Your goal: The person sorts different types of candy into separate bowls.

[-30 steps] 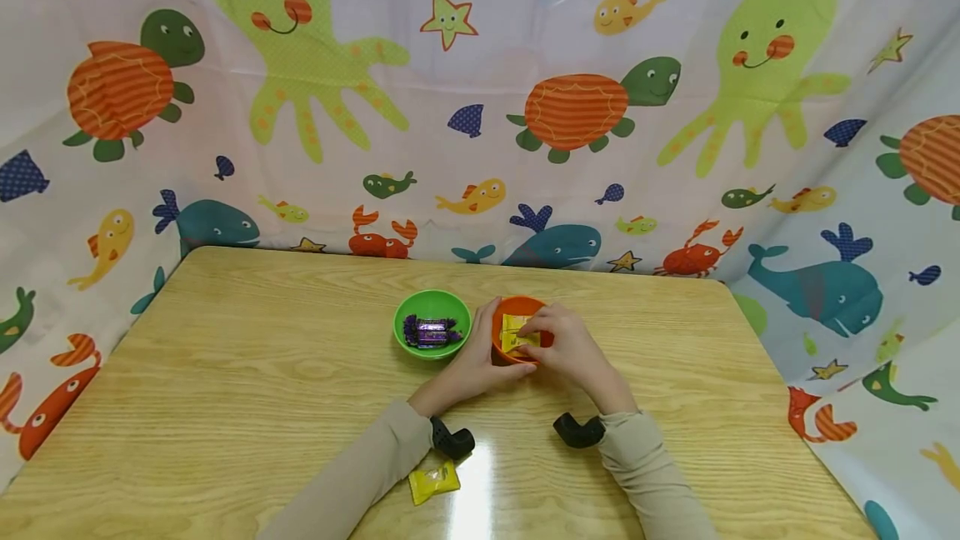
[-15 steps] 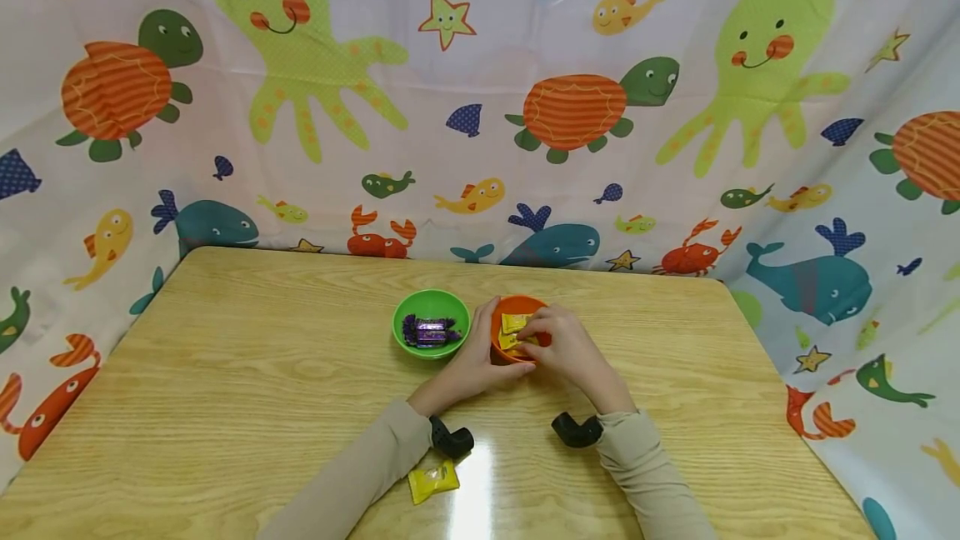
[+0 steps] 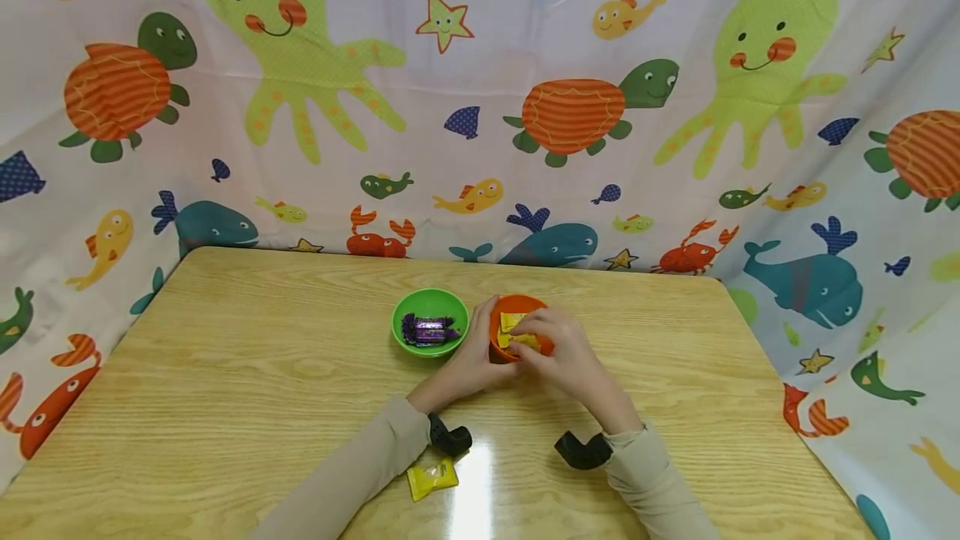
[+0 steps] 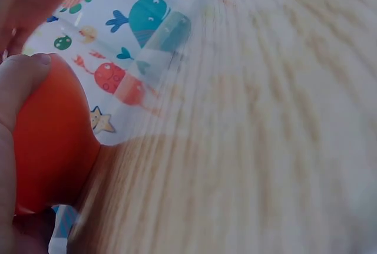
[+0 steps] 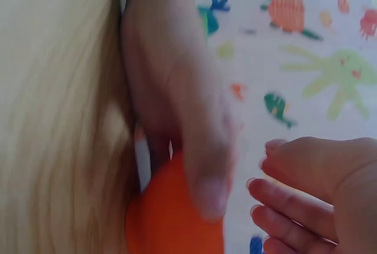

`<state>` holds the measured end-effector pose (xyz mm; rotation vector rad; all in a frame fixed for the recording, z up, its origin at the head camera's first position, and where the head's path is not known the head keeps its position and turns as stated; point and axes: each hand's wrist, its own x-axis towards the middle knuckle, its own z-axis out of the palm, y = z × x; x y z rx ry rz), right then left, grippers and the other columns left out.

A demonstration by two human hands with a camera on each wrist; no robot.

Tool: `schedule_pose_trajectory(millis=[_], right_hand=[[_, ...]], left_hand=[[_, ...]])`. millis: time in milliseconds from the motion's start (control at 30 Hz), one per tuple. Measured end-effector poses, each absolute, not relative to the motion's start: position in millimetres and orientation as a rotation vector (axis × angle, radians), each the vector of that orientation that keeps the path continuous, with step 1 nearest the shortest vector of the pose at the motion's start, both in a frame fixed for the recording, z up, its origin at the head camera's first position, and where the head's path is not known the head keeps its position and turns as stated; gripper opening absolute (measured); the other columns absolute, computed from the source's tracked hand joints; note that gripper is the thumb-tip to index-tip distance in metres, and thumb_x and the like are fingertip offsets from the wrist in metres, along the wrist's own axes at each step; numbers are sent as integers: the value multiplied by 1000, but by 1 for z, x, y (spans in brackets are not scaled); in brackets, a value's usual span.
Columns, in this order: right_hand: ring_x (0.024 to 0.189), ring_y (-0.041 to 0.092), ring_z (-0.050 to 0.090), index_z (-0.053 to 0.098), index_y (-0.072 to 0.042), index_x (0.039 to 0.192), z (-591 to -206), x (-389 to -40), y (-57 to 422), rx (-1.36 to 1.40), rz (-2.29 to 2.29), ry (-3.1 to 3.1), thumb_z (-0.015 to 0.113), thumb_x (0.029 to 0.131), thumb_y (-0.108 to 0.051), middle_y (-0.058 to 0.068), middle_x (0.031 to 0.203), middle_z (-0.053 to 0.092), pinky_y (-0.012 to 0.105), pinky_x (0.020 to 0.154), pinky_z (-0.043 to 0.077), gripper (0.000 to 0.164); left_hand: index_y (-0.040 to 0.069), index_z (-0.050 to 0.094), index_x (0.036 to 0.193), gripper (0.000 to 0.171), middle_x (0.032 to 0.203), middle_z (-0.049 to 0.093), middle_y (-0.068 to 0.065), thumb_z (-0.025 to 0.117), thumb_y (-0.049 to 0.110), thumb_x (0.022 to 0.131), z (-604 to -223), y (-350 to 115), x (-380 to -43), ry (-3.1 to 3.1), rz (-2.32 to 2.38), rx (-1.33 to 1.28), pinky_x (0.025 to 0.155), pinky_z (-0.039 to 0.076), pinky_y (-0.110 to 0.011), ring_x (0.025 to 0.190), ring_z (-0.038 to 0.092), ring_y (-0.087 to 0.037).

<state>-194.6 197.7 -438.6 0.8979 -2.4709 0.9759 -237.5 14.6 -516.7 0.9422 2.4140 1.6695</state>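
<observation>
My left hand [image 3: 468, 361] holds the orange bowl [image 3: 522, 302] from its left side, thumb at the near rim and fingers round the far side. In the left wrist view the bowl [image 4: 53, 136] stands out beside the thumb [image 4: 20, 80]. Yellow-wrapped candies [image 3: 512, 322] lie inside it. Over the bowl's right side hovers my right hand [image 3: 562, 352], its fingers bent loosely above the candies. The right wrist view shows that hand [image 5: 330, 189] with fingers apart and nothing visible between them.
Left of the orange bowl stands a green bowl [image 3: 431, 300] with purple-wrapped candies [image 3: 430, 332]. One yellow candy [image 3: 432, 479] lies on the wooden table [image 3: 262, 357] beside my left forearm. A sea-animal curtain [image 3: 480, 73] hangs behind the table and along its sides.
My right hand has let go of a yellow candy inside the orange bowl and drawn back slightly, its fingers spreading. My left hand keeps its hold on the bowl.
</observation>
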Motion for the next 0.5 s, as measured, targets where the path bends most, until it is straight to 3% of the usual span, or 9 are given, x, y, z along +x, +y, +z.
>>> schedule_pose_trajectory(millis=[200,400,500], right_hand=[[99,19,63,75,-4,101,-433,-168,180,1063,1154,-2315,79,82,-1,2,102,70,37,89,53,20],[100,16,65,74,-6,105,-440,-142,156,1207,1285,-2256,78,84,-2,3,104,71,30,90,52,22],[101,16,65,73,-6,106,-448,-129,147,1327,1304,-2235,77,84,0,4,105,71,28,90,52,24]], left_hand=[[6,3,158,113,157,15,-15,76,50,84,-518,11,-239,2392,1675,989,116,25,-50,144,24,-29],[3,7,157,101,156,18,-18,76,27,88,-510,15,-235,2465,1653,925,118,20,-49,145,22,-30],[10,6,158,107,156,19,-14,81,31,84,-510,19,-233,2448,1678,884,118,22,-48,144,24,-27]])
